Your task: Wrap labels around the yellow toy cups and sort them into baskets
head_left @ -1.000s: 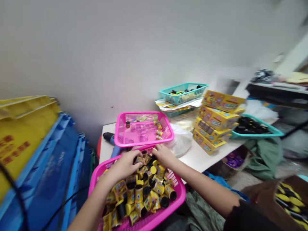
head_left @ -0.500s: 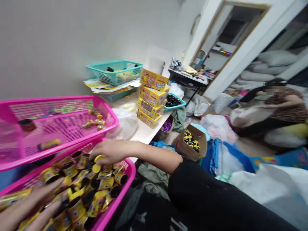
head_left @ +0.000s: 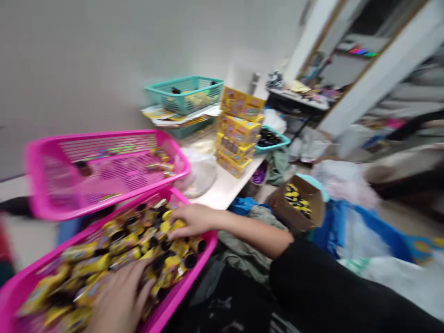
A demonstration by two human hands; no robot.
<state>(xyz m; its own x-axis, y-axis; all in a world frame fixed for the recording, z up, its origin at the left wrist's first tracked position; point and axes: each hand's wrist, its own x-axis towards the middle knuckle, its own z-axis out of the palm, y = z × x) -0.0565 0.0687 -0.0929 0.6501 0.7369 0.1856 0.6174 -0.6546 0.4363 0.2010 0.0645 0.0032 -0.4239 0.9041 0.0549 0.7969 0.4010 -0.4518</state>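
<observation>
A pink basket (head_left: 199, 273) is filled with small yellow printed containers (head_left: 92, 266), many with black ends. Over the middle of the pile lies my left hand (head_left: 120, 291), its fingers apart and somewhat blurred, with nothing visible in its grasp. My right hand (head_left: 194, 219) reaches into the far right corner of the same basket. Its thumb and fingers curl about a small yellow container (head_left: 178, 225), whose lower part is hidden among the others. A second pink basket (head_left: 114, 203) stands just behind, with a few small yellow pieces (head_left: 163, 162) and a dark-capped piece in it.
Yellow printed boxes (head_left: 239, 132) are stacked on the white table (head_left: 222, 192). Left of them a teal basket (head_left: 185, 95) rests on cards; another teal basket (head_left: 272, 138) holds black pieces. On the floor stand a cardboard box (head_left: 294, 203), blue bins (head_left: 374, 226) and plastic bags.
The camera view has turned left, so the baskets and table sit further right. My left hand has come further in over the pile. The right hand stays at the basket's far corner.
</observation>
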